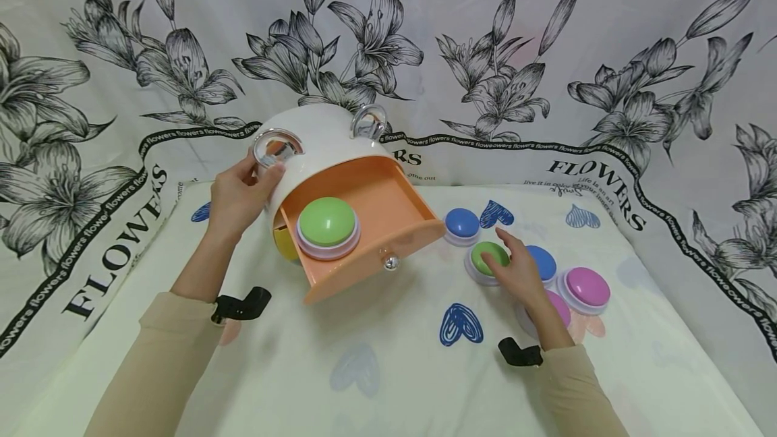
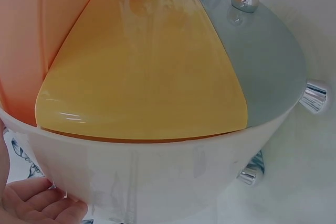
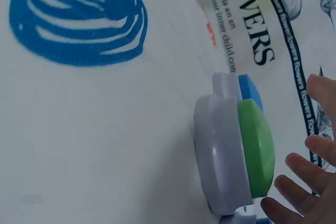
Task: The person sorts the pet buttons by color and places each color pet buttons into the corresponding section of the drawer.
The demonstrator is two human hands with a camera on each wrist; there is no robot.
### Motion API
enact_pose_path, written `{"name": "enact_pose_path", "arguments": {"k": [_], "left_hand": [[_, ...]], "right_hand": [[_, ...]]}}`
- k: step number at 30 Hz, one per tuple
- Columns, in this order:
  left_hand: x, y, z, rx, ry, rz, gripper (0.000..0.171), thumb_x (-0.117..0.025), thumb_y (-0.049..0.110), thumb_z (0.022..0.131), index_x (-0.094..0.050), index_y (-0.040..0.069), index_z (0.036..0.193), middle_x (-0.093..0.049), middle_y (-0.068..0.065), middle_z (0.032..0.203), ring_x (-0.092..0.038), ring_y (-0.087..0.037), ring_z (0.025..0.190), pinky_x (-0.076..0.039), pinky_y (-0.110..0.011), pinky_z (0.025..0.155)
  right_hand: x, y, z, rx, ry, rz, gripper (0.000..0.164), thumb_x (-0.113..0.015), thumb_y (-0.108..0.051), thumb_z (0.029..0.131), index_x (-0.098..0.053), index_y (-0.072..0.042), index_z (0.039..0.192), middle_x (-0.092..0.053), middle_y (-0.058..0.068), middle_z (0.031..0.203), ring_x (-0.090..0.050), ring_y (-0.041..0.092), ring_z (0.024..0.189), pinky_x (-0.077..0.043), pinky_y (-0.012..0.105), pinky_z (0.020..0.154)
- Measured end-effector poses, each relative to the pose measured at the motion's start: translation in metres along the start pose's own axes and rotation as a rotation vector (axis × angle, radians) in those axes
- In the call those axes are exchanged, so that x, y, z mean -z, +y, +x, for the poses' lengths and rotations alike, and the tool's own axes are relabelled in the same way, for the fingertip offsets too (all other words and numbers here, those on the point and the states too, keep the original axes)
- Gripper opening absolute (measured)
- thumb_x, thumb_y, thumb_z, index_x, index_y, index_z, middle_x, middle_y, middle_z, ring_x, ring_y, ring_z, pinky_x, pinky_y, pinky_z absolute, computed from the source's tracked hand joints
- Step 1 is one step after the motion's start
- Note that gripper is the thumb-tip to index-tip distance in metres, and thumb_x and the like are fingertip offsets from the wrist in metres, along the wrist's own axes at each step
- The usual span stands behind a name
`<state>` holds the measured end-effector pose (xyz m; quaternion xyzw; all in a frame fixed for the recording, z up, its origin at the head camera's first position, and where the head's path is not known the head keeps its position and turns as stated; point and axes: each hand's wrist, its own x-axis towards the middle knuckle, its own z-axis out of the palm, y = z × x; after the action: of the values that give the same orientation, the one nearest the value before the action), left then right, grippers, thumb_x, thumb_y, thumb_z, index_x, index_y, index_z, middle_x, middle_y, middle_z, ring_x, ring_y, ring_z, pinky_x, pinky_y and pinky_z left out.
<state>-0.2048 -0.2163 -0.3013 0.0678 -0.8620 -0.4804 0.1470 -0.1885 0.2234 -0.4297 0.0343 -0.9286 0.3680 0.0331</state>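
Note:
My left hand grips the side of a white rounded drawer case by one of its silver rings. The case leans, with its orange drawer pulled out. Inside that drawer sits a large green push button on a white base. The left wrist view shows a yellow drawer and a grey-blue drawer, both closed. My right hand hovers beside a smaller-looking green push button on the table, fingers spread; in the right wrist view the fingertips stand apart from this button.
Around the right hand stand two blue push buttons and two pink ones, one partly behind the wrist. A white cloth with heart prints covers the table. A flower-printed curtain hangs behind the case.

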Motion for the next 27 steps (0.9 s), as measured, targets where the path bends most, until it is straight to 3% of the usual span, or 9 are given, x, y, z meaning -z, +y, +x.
{"name": "enact_pose_path", "arguments": {"k": [13, 17, 20, 27], "left_hand": [[0.0007, 0.0009, -0.0003, 0.012, -0.006, 0.009, 0.073, -0.055, 0.059, 0.082, -0.039, 0.021, 0.141, -0.052, -0.011, 0.129, -0.049, -0.022, 0.096, -0.045, -0.007, 0.061], [0.0012, 0.0013, -0.0008, 0.020, -0.012, 0.014, 0.073, -0.054, 0.060, 0.082, -0.038, 0.020, 0.141, -0.049, -0.010, 0.134, -0.050, -0.023, 0.102, -0.052, -0.023, 0.075], [0.0013, 0.0013, -0.0010, 0.016, -0.013, 0.011, 0.073, -0.054, 0.059, 0.082, -0.037, 0.019, 0.142, -0.047, -0.009, 0.137, -0.051, -0.023, 0.106, -0.050, -0.036, 0.083], [0.0012, 0.0002, -0.0003, 0.007, -0.010, 0.003, 0.073, -0.055, 0.058, 0.082, -0.037, 0.019, 0.141, -0.046, -0.009, 0.138, -0.052, -0.024, 0.111, -0.049, -0.039, 0.084]], "right_hand": [[-0.0026, 0.0029, 0.0002, -0.090, -0.110, -0.071, 0.087, -0.062, -0.043, 0.085, -0.018, -0.001, 0.146, -0.028, 0.026, 0.145, -0.028, 0.044, 0.130, -0.026, 0.055, 0.105], [-0.0049, 0.0030, 0.0000, -0.112, -0.132, -0.087, 0.089, -0.061, -0.043, 0.085, -0.014, 0.001, 0.146, -0.026, 0.028, 0.144, -0.029, 0.045, 0.129, -0.028, 0.056, 0.103], [-0.0068, 0.0020, -0.0011, -0.119, -0.135, -0.104, 0.089, -0.062, -0.040, 0.084, -0.014, 0.003, 0.146, -0.028, 0.030, 0.142, -0.033, 0.046, 0.126, -0.031, 0.056, 0.101], [-0.0091, -0.0003, -0.0025, -0.116, -0.134, -0.157, 0.088, -0.063, -0.036, 0.085, -0.014, 0.008, 0.144, -0.032, 0.034, 0.136, -0.039, 0.047, 0.120, -0.035, 0.056, 0.098]]}}
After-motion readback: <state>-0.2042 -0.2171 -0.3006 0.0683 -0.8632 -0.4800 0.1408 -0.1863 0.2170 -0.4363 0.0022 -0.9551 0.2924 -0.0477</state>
